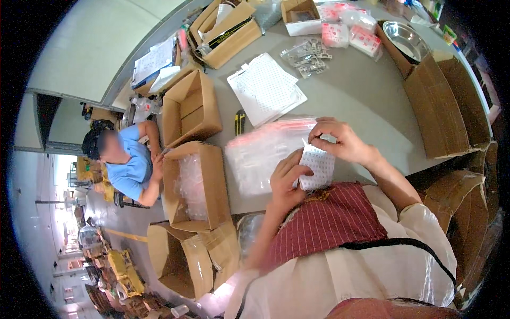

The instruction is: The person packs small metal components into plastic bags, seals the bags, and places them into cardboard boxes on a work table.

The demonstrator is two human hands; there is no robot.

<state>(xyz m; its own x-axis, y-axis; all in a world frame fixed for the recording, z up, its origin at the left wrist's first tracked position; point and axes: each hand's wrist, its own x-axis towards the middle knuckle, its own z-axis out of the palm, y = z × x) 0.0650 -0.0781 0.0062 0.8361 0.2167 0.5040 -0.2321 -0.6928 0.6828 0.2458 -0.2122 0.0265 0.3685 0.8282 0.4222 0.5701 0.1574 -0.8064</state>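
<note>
From the view's centre, two bare hands belong to the wearer, one left hand (287, 183) and one right hand (340, 142), with one small printed sheet (319, 166) between them. One co-worker (126, 167) appears at nine o'clock. One cutter (240, 123) lies at eleven, one metal bowl (406, 40) at two. Open cardboard boxes number at least six: one each toward seven (199, 263), eight (215, 183), ten (211, 103), eleven (234, 48), just past twelve (304, 28) and between two and three (433, 109). Large printed sheets (263, 87) at twelve number at least two; red-marked packets (334, 35) at one, at least three. One pile of clear bags (255, 165) lies near the centre, its layers uncountable.
</note>
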